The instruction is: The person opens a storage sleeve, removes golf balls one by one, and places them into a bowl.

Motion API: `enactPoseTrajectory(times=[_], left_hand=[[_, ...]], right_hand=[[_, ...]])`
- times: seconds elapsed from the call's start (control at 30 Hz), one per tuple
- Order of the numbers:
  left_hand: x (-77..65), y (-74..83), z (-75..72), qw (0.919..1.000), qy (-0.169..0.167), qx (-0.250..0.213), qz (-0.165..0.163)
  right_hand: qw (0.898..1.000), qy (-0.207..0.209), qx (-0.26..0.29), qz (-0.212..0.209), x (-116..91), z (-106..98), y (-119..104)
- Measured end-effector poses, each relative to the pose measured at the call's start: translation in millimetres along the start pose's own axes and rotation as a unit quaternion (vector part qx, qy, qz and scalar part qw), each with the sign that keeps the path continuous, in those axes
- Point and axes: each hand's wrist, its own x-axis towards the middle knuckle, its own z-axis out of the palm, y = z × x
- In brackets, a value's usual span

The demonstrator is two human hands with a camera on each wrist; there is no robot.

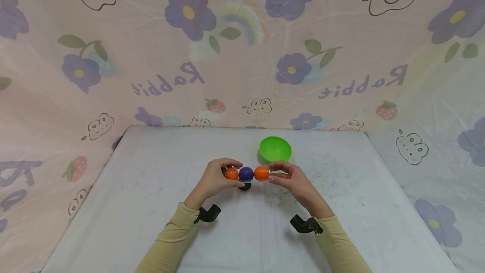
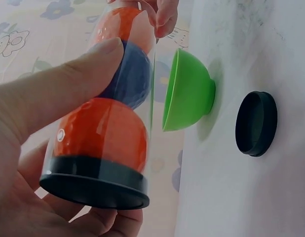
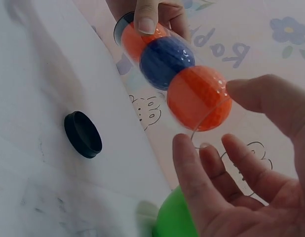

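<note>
A clear tube [image 2: 148, 123] is held roughly level above the table, with an orange golf ball [image 1: 231, 174], a blue golf ball [image 1: 246, 174] and another orange golf ball [image 1: 261, 173] in a row inside. A black cap [image 2: 95, 182] closes its left end. My left hand [image 1: 217, 178] grips the tube near that cap, thumb across the blue ball in the left wrist view. At the uncapped right end, my right hand [image 1: 289, 177] pinches the tube's rim between thumb and fingers. A loose black cap [image 3: 83, 134] lies on the table below the tube.
A green bowl [image 1: 275, 150] stands upright on the white table [image 1: 170, 151], just beyond my right hand. Patterned cloth [image 1: 235, 75] with flowers and rabbits hangs behind the table and along both sides. Black wrist mounts [image 1: 303, 224] stick out from my sleeves.
</note>
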Motion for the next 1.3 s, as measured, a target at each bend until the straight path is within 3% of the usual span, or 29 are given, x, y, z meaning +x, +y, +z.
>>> enactPoseTrajectory(times=[0.6,1.3], left_hand=[[3.5,3.4,-0.4,0.9999,-0.002,0.010,-0.006],[4.7,9.8,-1.8,0.9989,0.008,0.032,0.032]], right_hand=[[1.000,0.001,0.012,0.014,0.7,-3.4,4.0],[0.999,-0.015,0.039,0.009,2.0,-3.0,10.5]])
